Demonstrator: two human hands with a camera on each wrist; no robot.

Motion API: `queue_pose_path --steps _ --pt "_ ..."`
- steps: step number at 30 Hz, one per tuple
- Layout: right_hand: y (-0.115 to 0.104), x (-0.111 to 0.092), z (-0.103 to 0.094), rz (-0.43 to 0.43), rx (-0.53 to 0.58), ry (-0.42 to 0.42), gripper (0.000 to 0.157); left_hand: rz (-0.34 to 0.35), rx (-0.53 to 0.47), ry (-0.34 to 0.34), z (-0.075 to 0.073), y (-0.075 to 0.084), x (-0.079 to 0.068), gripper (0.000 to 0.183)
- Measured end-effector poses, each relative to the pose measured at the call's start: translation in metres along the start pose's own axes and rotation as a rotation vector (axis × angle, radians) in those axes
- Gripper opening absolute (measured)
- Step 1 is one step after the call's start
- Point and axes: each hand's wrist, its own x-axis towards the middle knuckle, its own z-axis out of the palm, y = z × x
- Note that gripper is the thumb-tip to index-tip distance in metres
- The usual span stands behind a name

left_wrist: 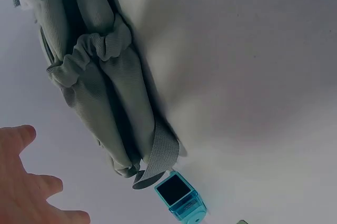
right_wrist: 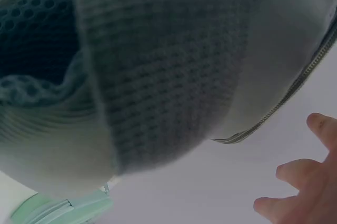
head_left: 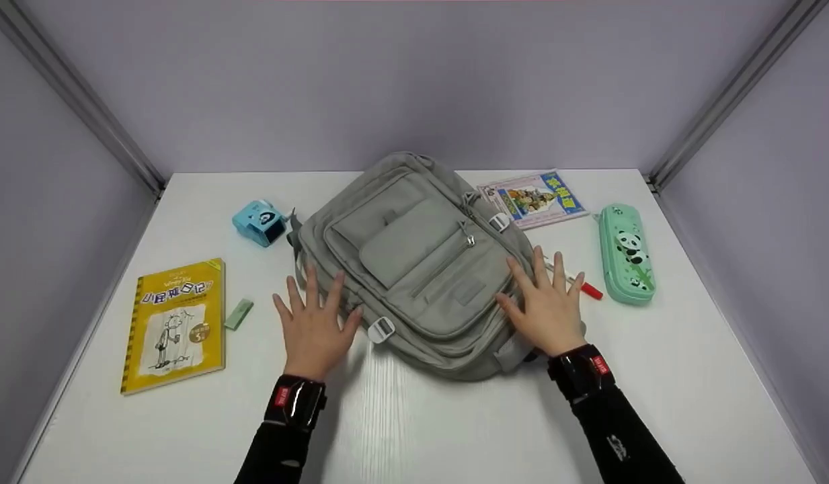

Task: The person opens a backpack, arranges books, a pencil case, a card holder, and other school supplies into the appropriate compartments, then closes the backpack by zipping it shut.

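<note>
A grey-green backpack (head_left: 414,249) lies tilted on the white table, front pocket and zips facing up. My left hand (head_left: 313,329), fingers spread, is at its lower left side near a white strap buckle (head_left: 381,329). On the opposite side my right hand (head_left: 545,309) is spread too, over the bag's lower right edge. Whether either hand touches the fabric I cannot tell. In the left wrist view the bag's gathered side pocket (left_wrist: 95,60) shows beside the left fingers (left_wrist: 45,184). A wide webbing strap (right_wrist: 168,66) fills much of the right wrist view.
Left of the bag are a blue pencil sharpener (head_left: 258,222), a yellow book (head_left: 175,329) and a green eraser (head_left: 239,314). To its right lie a pink booklet (head_left: 535,199), a red-capped pen (head_left: 591,290), partly hidden, and a green panda pencil case (head_left: 626,255). Grey walls enclose the table.
</note>
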Motion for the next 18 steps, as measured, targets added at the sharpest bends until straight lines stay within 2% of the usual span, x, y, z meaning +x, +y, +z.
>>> queue_pose_path --steps 3,7,11,15,18 --pt "-0.001 -0.002 0.004 -0.001 0.019 -0.004 0.070 0.003 0.000 -0.022 0.003 0.001 -0.006 0.067" --pt "0.002 -0.002 0.005 -0.001 0.037 -0.002 0.069 0.026 -0.007 -0.019 0.008 0.006 -0.006 0.066" --pt "0.005 -0.003 0.009 0.007 0.069 -0.032 0.066 0.041 -0.051 -0.021 0.013 0.015 -0.012 0.065" --pt "0.010 -0.005 0.012 0.010 0.117 -0.090 0.062 0.091 -0.126 -0.055 0.016 0.038 -0.027 0.064" --pt "0.012 -0.006 0.015 0.005 0.150 -0.106 0.059 0.178 -0.168 -0.106 0.020 0.062 -0.041 0.062"
